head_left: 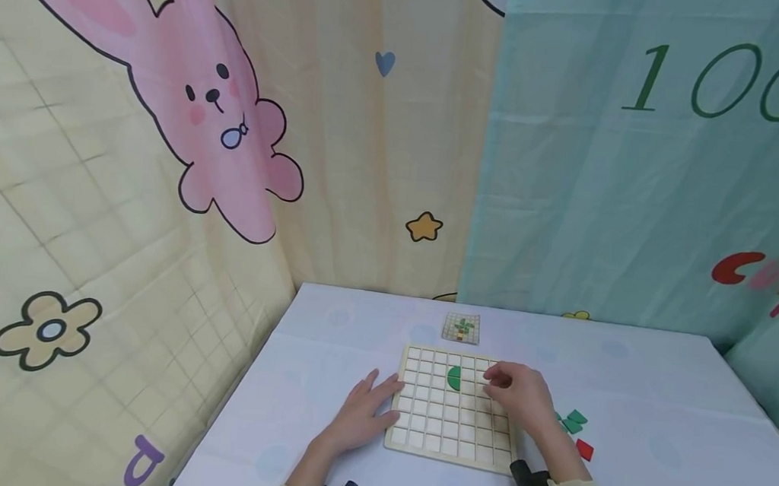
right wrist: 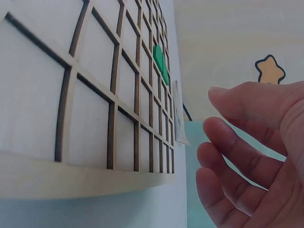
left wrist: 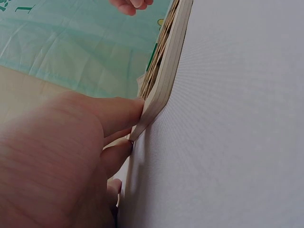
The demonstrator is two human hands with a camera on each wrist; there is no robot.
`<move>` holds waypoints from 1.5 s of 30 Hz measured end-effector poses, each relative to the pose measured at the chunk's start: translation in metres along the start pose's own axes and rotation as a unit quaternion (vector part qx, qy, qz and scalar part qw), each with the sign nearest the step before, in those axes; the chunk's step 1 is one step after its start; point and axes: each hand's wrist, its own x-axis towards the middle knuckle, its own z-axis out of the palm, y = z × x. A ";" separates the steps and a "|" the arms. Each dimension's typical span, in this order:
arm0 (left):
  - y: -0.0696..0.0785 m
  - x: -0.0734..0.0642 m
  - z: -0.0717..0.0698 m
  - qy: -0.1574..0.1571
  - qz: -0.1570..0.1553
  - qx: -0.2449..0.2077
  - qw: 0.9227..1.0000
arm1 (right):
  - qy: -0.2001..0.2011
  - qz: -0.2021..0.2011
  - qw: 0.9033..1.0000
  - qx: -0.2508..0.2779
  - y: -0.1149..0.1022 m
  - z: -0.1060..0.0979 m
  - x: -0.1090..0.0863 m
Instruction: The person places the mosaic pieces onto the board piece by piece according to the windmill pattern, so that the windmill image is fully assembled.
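Note:
A square wooden grid board (head_left: 450, 456) with many white cells lies on the table. Two green quarter-round pieces (head_left: 453, 378) sit together in its upper part, forming a half disc. My left hand (head_left: 360, 416) rests at the board's left edge, fingers spread, thumb and fingertips against its side (left wrist: 164, 88). Over the upper right of the board hovers my right hand (head_left: 522, 394). Its fingers are loosely bent, and in the right wrist view no piece shows between the thumb and fingers (right wrist: 223, 135).
Several green pieces (head_left: 573, 422) and a red piece (head_left: 584, 450) lie right of the board, beside the right forearm. Behind the board is a small pattern card (head_left: 461, 328) with a printed grid. Printed curtains (head_left: 383, 143) hang behind and left of the table.

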 end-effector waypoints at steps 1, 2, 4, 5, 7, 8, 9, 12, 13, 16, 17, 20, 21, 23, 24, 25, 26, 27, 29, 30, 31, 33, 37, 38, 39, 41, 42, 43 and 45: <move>0.000 0.000 0.000 0.000 0.000 0.000 1.000 | 0.000 0.002 1.000 -0.001 0.001 -0.001 -0.001; 0.000 0.000 -0.001 -0.001 0.000 -0.003 1.000 | 0.000 0.005 1.000 0.001 0.002 -0.002 -0.002; 0.001 0.000 -0.001 0.000 0.002 -0.005 1.000 | 0.002 0.013 1.000 -0.002 0.004 -0.003 -0.004; 0.001 0.001 -0.001 -0.001 0.002 -0.006 1.000 | 0.004 0.015 1.000 -0.003 0.006 -0.005 -0.006; 0.000 0.002 -0.001 -0.001 0.001 -0.004 1.000 | 0.007 0.021 1.000 -0.005 0.009 -0.006 -0.008; 0.000 0.002 -0.001 0.000 0.001 -0.003 1.000 | 0.009 0.022 1.000 -0.006 0.011 -0.007 -0.009; -0.001 0.002 0.000 0.000 0.001 0.000 1.000 | 0.010 0.022 1.000 -0.009 0.013 -0.009 -0.010; -0.002 0.001 0.001 0.002 0.002 0.005 1.000 | 0.017 0.022 0.999 -0.015 0.017 -0.012 -0.015; -0.001 0.001 0.001 0.003 0.004 0.004 1.000 | 0.021 0.021 0.999 -0.018 0.019 -0.013 -0.016; -0.001 0.000 0.000 0.000 0.003 0.006 1.000 | 0.032 0.020 0.999 -0.027 0.024 -0.018 -0.020; 0.000 0.000 0.000 0.000 0.003 0.007 1.000 | 0.035 0.021 0.999 -0.030 0.025 -0.019 -0.022; 0.000 0.000 -0.001 -0.003 -0.002 0.007 1.000 | 0.041 0.025 0.998 -0.037 0.030 -0.023 -0.025; 0.000 0.000 -0.001 -0.004 -0.002 0.007 1.000 | 0.042 0.028 0.998 -0.040 0.032 -0.024 -0.026; 0.000 0.000 -0.001 -0.005 -0.006 0.007 1.000 | 0.041 0.033 0.998 -0.043 0.037 -0.026 -0.027; 0.000 0.000 -0.001 -0.004 -0.006 0.007 1.000 | 0.041 0.037 0.997 -0.045 0.039 -0.026 -0.027; 0.000 0.000 0.000 -0.003 -0.005 0.007 1.000 | 0.040 0.038 0.997 -0.046 0.041 -0.027 -0.028; 0.001 0.000 0.000 -0.002 -0.003 0.006 1.000 | 0.041 0.042 0.997 -0.047 0.043 -0.028 -0.028; 0.001 0.000 0.000 -0.001 -0.003 0.005 1.000 | 0.041 0.044 0.997 -0.048 0.045 -0.029 -0.028; 0.001 0.000 0.000 0.000 0.000 0.002 1.000 | 0.042 0.047 0.997 -0.049 0.049 -0.030 -0.029; 0.001 0.000 0.000 0.001 0.002 0.000 1.000 | 0.043 0.049 0.997 -0.051 0.050 -0.031 -0.029; 0.001 0.000 0.000 0.000 0.001 0.000 1.000 | 0.043 0.049 0.997 -0.051 0.052 -0.031 -0.029; 0.001 0.000 0.000 0.000 0.002 0.000 1.000 | 0.040 0.056 0.996 -0.055 0.054 -0.032 -0.030; -0.001 0.000 0.001 0.000 0.001 0.011 1.000 | 0.028 0.069 0.995 -0.069 0.059 -0.034 -0.030; -0.001 0.000 0.001 0.001 0.003 0.012 1.000 | 0.025 0.073 0.994 -0.073 0.060 -0.034 -0.029; -0.001 0.000 0.001 0.001 0.000 0.013 1.000 | 0.023 0.074 0.994 -0.077 0.061 -0.034 -0.029; -0.001 0.000 0.001 -0.002 -0.006 0.015 1.000 | 0.016 0.074 0.993 -0.086 0.064 -0.035 -0.029; -0.001 0.000 0.002 -0.002 -0.008 0.015 1.000 | 0.013 0.076 0.993 -0.089 0.065 -0.035 -0.029; -0.001 0.000 0.001 -0.002 -0.008 0.015 1.000 | 0.010 0.078 0.993 -0.092 0.066 -0.035 -0.029; -0.001 0.000 0.001 -0.003 -0.009 0.015 1.000 | 0.003 0.082 0.992 -0.097 0.067 -0.035 -0.029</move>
